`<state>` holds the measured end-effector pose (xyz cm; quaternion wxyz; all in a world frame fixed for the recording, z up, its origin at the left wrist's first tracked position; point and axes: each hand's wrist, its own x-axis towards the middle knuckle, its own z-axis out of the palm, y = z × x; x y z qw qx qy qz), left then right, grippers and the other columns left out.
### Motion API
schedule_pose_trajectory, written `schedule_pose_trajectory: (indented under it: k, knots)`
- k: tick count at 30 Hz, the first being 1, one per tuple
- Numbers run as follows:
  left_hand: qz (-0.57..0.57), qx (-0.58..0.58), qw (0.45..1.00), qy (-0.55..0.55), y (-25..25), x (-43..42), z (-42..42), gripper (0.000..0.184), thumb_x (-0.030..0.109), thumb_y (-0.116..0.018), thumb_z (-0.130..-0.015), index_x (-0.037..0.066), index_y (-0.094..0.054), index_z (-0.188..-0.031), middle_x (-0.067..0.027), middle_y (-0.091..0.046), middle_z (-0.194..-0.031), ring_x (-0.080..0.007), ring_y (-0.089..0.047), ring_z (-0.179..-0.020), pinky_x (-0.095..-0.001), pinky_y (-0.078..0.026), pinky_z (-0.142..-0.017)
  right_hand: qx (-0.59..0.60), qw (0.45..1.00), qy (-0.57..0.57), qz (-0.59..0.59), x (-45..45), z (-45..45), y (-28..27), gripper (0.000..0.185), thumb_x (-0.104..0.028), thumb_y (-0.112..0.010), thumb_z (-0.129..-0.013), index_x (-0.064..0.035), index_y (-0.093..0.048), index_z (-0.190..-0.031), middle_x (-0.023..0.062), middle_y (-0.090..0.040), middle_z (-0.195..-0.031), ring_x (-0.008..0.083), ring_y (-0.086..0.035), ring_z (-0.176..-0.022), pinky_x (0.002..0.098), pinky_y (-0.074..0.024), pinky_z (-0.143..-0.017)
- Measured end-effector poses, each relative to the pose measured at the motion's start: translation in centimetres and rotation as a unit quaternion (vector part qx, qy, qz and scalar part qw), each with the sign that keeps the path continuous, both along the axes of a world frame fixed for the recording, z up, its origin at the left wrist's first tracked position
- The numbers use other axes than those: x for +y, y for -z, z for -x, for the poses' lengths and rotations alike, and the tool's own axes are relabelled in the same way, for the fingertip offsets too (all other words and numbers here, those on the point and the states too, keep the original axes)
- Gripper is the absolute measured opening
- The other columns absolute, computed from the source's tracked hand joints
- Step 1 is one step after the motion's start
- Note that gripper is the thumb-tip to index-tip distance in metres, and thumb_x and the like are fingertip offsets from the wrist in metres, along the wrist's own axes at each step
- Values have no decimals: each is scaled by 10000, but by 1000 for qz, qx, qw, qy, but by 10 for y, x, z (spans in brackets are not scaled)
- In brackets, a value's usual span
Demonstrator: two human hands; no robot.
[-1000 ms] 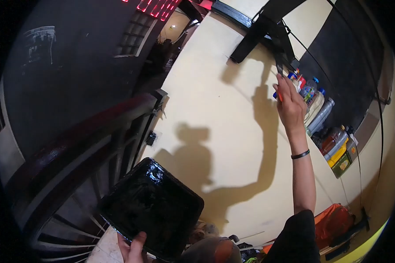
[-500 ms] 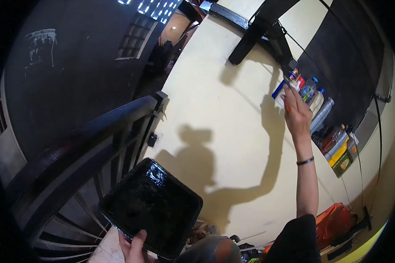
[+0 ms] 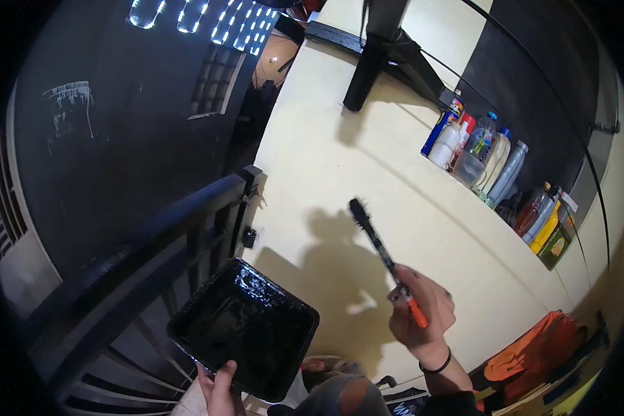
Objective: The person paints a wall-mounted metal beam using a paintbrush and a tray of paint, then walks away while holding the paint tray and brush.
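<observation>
One paintbrush (image 3: 379, 244), pinched in the right hand (image 3: 423, 308), has left the bracket (image 3: 366, 78) above those fingers; work there pauses. Left hand (image 3: 220, 390) pinches the paint tray (image 3: 246, 333).

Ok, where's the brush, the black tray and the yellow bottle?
Brush (image 3: 380, 246): head view, middle of its dark shaft.
Black tray (image 3: 246, 329): head view, middle of its inside.
Yellow bottle (image 3: 546, 231): head view, on its side.

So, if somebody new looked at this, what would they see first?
Probably the shiny black tray in the left hand, low and left of centre. Next, the brush with its orange handle end, held up in the right hand before the cream wall. Then the colourful bottles lined up at upper right.
</observation>
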<state>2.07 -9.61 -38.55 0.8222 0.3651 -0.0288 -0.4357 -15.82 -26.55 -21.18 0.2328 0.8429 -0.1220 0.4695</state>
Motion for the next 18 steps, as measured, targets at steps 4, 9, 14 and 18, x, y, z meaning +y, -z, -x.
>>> schedule_pose_trajectory:
  k: [4,9,14,18]
  knots:
    - [25,-18,999,-20,-6,-2,7,537,68,-638,-875,41,-483,-1388,-80,-571,-1330,-219,-556,-1185,-358,-434,-1022,-56,985,-81,-145,15,-13,26,320,-195,-537,-1000,111,-624,-1044,163,-688,-799,183,-680,-572,272,-531,-523]
    - [-13,-37,998,-49,-2,-14,8,526,72,-622,-880,37,-488,-1387,-109,-571,-1325,-244,-547,-1190,-374,-434,-1029,-191,881,-211,-379,40,-25,71,447,-333,-501,-1021,105,-579,-1066,193,-680,-828,154,-649,-546,253,-489,-474]
    - [-8,-5,999,-50,1,-16,9,526,69,-626,-879,30,-486,-1384,-109,-578,-1311,-257,-547,-1193,-388,-454,-1016,-183,861,-194,-433,40,-25,86,190,-103,-566,-960,-34,-633,-1125,82,-663,-765,159,-643,-576,277,-487,-535]
    - [5,-10,996,-84,-6,-17,14,591,155,-674,-854,15,-453,-1384,-128,-571,-1301,-286,-539,-1200,-416,-419,-1033,-166,861,-182,-445,31,-28,79,168,-124,-553,-973,-48,-635,-1098,91,-680,-775,166,-638,-579,318,-500,-547]
